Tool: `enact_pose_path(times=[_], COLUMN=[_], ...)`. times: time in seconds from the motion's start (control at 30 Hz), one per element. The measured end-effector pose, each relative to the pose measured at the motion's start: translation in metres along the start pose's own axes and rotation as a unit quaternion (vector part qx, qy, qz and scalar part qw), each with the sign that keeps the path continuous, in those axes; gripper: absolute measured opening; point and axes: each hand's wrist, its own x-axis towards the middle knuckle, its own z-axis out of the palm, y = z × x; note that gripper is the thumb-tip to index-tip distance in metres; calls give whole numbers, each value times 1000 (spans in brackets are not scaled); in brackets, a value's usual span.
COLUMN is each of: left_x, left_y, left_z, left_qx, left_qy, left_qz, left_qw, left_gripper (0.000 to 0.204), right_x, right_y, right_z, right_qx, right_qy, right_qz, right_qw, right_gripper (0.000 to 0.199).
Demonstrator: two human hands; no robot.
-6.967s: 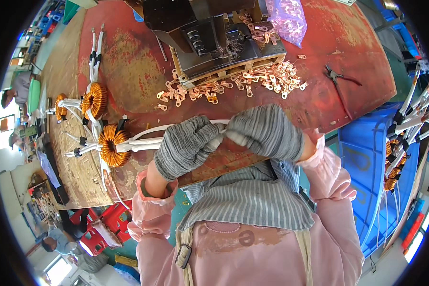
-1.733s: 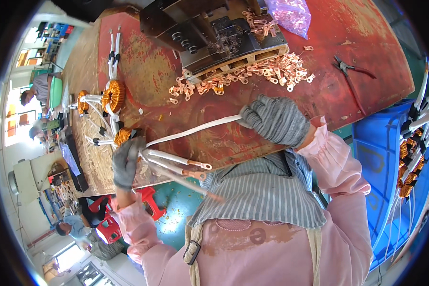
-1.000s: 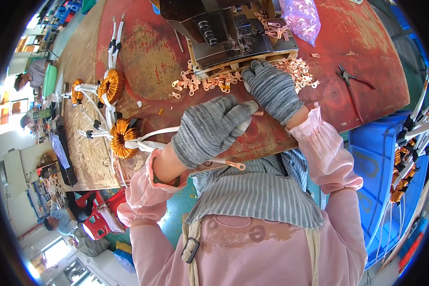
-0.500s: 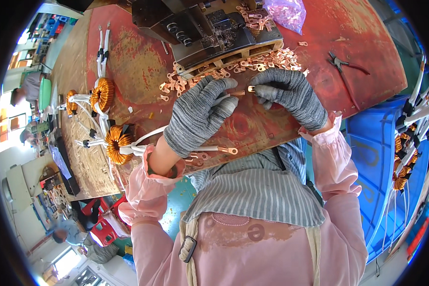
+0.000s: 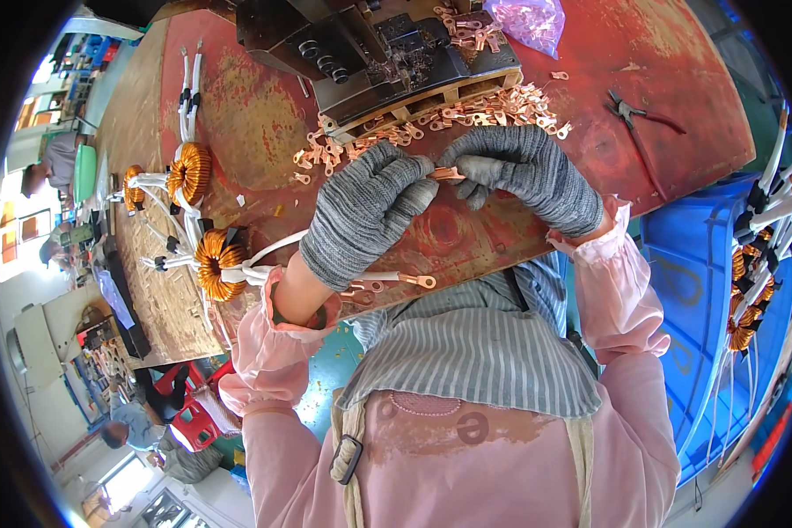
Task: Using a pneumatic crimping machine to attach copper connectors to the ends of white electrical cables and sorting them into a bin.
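Both my hands wear grey knit gloves and meet above the near part of the worn red table. Between thumb and fingers, my left hand (image 5: 365,211) pinches a white-sleeved wire, whose cable runs back under the hand to a copper-wound ring coil (image 5: 220,264). The wire's bare copper end (image 5: 446,173) points right, toward my right hand (image 5: 537,180). My right hand is closed on a small copper ring lug, mostly hidden by its fingers, touching or around that end; I cannot tell how far over it. Another lead with a copper lug (image 5: 421,282) lies below my left wrist.
A dark metal press (image 5: 396,62) stands on a wooden pallet at the back, loose copper lugs (image 5: 502,107) heaped before it. Red-handled pliers (image 5: 638,132) lie right. More coils (image 5: 189,173) sit left. A blue crate (image 5: 691,290) stands at right, a purple bag (image 5: 532,22) behind.
My right hand has moved slightly left, bringing the lug to the wire's copper end; the gap between them has closed. My left hand has hardly moved.
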Motion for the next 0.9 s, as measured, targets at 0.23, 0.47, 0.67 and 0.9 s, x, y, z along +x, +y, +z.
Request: enact_pose_path(times=[0.23, 0.47, 0.67, 0.9], left_x=[-4, -14, -8, 16], left_y=[-2, -10, -21, -28], left_z=[-6, -48, -38, -46], left_qx=[-1, -89, -130, -98], left_qy=[6, -33, 112, 132], left_qz=[10, -122, -166, -163], left_qw=[1000, 988, 971, 973], left_gripper=[26, 27, 21, 17], right_x=[7, 17, 45, 65], right_y=[2, 15, 0, -16], right_z=[2, 10, 16, 5], right_qx=[-37, 176, 64, -37], right_qy=[-17, 17, 40, 78], right_qz=[11, 70, -49, -119], right_qw=[999, 982, 996, 989], right_gripper=[26, 28, 26, 19])
